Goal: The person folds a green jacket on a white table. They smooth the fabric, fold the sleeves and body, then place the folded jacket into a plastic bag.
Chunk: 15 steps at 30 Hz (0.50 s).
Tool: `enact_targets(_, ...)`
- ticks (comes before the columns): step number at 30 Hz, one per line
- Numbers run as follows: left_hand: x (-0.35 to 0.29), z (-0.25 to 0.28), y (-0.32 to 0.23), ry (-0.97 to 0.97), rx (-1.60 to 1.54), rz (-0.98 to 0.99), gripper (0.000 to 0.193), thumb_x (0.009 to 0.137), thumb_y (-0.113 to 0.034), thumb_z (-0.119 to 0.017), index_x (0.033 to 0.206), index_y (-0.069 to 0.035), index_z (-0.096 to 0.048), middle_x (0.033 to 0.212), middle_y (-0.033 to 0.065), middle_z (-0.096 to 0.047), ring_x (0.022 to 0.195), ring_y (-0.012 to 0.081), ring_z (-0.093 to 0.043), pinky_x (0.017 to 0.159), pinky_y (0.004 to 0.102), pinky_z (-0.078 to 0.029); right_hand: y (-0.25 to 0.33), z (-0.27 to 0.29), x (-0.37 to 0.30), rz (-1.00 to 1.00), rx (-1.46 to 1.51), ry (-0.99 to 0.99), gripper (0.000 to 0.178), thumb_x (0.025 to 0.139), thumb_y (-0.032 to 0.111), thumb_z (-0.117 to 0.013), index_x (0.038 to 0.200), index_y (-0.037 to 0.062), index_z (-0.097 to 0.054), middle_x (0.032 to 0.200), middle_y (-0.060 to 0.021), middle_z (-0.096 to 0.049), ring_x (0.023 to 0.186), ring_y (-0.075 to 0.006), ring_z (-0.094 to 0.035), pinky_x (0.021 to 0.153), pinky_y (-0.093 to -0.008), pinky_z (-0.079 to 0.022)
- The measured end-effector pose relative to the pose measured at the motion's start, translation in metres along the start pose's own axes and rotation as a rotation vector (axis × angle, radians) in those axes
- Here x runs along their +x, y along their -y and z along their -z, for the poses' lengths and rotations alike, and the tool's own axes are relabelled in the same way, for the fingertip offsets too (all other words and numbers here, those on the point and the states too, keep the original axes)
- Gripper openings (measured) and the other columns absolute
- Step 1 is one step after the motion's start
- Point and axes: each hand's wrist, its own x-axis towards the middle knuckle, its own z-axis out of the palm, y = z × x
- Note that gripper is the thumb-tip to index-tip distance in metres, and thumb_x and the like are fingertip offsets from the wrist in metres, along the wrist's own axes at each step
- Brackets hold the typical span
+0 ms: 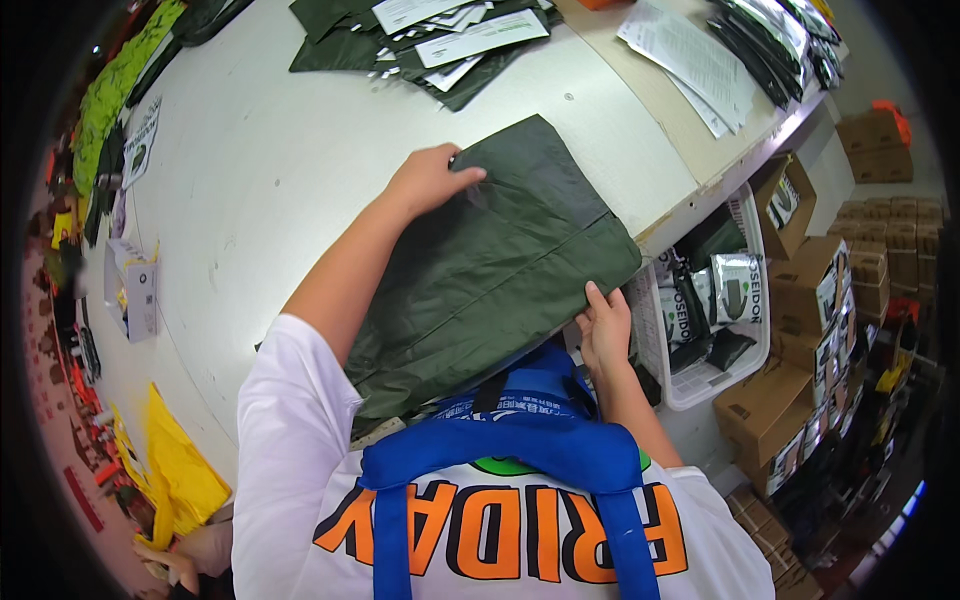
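Observation:
A large dark green folded sheet of smooth, coated-looking fabric (pixel 500 230) lies slantwise across the white table in front of me, its near part hanging close to my body. My left hand (pixel 432 182) holds its far left edge, thumb on top and the other fingers curled at the rim. At the near right edge, my right hand (pixel 605 325) pinches the fabric between thumb and fingers. Creases and a long straight fold run across the sheet. Its lower left part is hidden behind my left arm.
Dark green pieces with white paper slips (pixel 480 40) lie at the table's far side. Printed sheets (pixel 690 60) and black packets (pixel 770 50) sit far right. A white basket (pixel 665 385) of packets stands right, near cardboard boxes (pixel 765 410). Another person's hand (pixel 165 565) shows lower left beside yellow material (pixel 180 470).

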Motion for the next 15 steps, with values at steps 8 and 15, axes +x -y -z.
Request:
enact_targets(8,0.020,0.012,-0.043,0.531,-0.851,0.283,0.032,0.086,-0.018,-0.063,0.113,-0.002,-0.059,0.103,0.0068,-0.066,0.090,0.0139,-0.063,0.083,0.0294,-0.051,0.012,-0.006,-0.002,-0.127,0.355,0.060,0.028,0.094,0.011,-0.055,0.120,0.0017,-0.051,0.121,-0.0099,-0.057,0.111,-0.0233,-0.055,0.093,-0.0392,-0.047)
enact_targets(15,0.010,0.026,-0.058,0.539,-0.846,0.232,0.049,0.085,-0.015,-0.063,0.131,-0.007,-0.046,0.109,0.0090,-0.063,0.093,0.0162,-0.062,0.084,0.0296,-0.051,0.026,-0.014,-0.010,-0.315,0.549,0.125,0.036,0.096,0.023,-0.052,0.125,0.0020,-0.049,0.127,-0.0111,-0.054,0.116,-0.0252,-0.052,0.099,-0.0410,-0.042)
